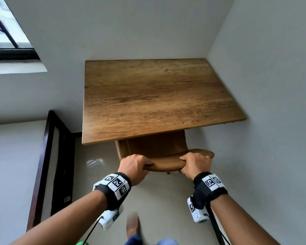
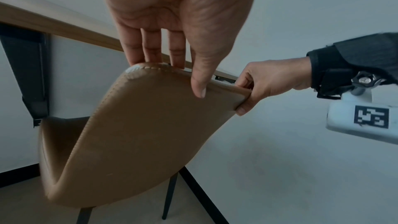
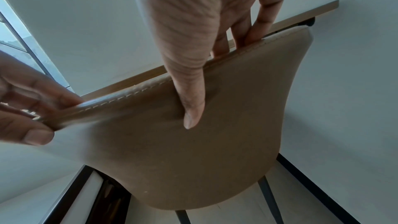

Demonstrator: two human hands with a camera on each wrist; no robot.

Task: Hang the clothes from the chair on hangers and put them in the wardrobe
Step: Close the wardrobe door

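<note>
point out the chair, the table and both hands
chair [image 2: 137, 125]: left wrist view, back of the tan backrest
table [image 1: 155, 99]: head view, bare wooden top
left hand [image 1: 133, 164]: head view, back of the hand
right hand [image 1: 195, 163]: head view, back of the hand

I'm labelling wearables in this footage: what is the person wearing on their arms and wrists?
Both forearms are bare, with no sleeves. Each wrist carries a black fabric strap: the left wrist strap and the right wrist strap both bear white blocks printed with black square-pattern markers. A white camera housing hangs under each wrist, with a thin black cable trailing from the left one. No gloves or rings are visible.
</note>
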